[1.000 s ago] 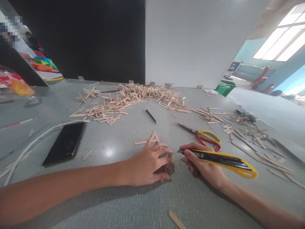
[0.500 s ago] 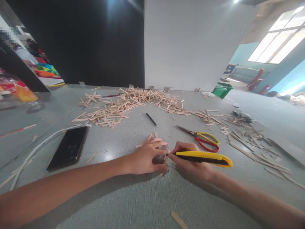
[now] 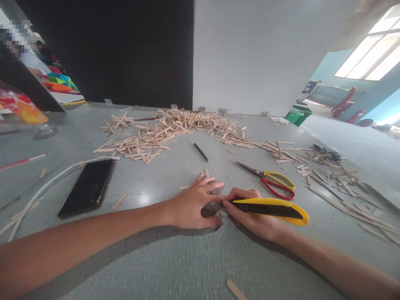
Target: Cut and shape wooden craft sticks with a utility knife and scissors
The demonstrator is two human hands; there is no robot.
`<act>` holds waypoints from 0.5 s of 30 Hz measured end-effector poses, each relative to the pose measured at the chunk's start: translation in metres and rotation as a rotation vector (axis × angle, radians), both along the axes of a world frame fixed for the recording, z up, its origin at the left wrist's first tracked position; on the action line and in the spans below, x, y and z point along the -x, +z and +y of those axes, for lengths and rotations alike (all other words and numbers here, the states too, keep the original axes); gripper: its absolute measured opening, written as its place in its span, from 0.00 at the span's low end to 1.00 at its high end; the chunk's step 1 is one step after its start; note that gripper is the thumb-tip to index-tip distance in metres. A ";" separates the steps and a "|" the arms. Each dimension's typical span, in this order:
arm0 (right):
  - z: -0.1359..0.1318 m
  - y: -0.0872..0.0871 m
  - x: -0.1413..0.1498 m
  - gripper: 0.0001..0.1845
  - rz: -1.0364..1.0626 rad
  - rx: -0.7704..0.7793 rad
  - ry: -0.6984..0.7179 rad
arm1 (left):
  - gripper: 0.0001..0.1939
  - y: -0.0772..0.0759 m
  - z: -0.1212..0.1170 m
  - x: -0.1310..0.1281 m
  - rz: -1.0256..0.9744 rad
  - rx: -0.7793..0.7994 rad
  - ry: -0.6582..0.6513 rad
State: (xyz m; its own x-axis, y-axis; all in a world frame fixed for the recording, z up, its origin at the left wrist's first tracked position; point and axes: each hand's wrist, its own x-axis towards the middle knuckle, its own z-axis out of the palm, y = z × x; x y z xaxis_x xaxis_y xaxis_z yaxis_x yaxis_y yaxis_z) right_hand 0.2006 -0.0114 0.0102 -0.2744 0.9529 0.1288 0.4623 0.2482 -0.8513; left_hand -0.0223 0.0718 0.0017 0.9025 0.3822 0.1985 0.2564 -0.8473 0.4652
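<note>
My right hand [image 3: 250, 210] is closed around a yellow and black box cutter [image 3: 271, 208], whose front end points left toward my other hand. Its blade tip is hard to make out. On the grey tabletop, my left hand [image 3: 196, 202] has its fingers spread, with thumb and index finger holding down a short piece of wooden craft stick [image 3: 218, 211] right by the cutter's tip. Most of that piece is hidden by the fingers. Another craft stick [image 3: 185, 188] shows partly from behind the left hand.
Beyond the hands lie a black pen [image 3: 201, 152], red-and-yellow-handled scissors [image 3: 278, 183] and a heap of craft sticks [image 3: 175, 131]. Sticks and scraps [image 3: 340, 187] are scattered at right. At left are a phone [image 3: 87, 187], a white cable [image 3: 40, 189] and a bottle [image 3: 25, 108].
The camera view has shifted slightly. The box cutter has rolled a little, showing more of its black side. Both hands stay at nearly the same spot.
</note>
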 end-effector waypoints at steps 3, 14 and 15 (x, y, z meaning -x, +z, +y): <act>0.000 -0.003 0.000 0.14 0.062 0.050 -0.017 | 0.28 -0.001 0.000 0.000 0.022 -0.018 -0.006; 0.030 0.004 -0.012 0.20 0.944 0.360 -0.397 | 0.20 0.009 -0.007 -0.001 -0.153 -0.211 0.009; 0.031 0.008 -0.014 0.20 0.971 0.369 -0.412 | 0.16 0.013 -0.010 -0.002 -0.180 -0.283 0.003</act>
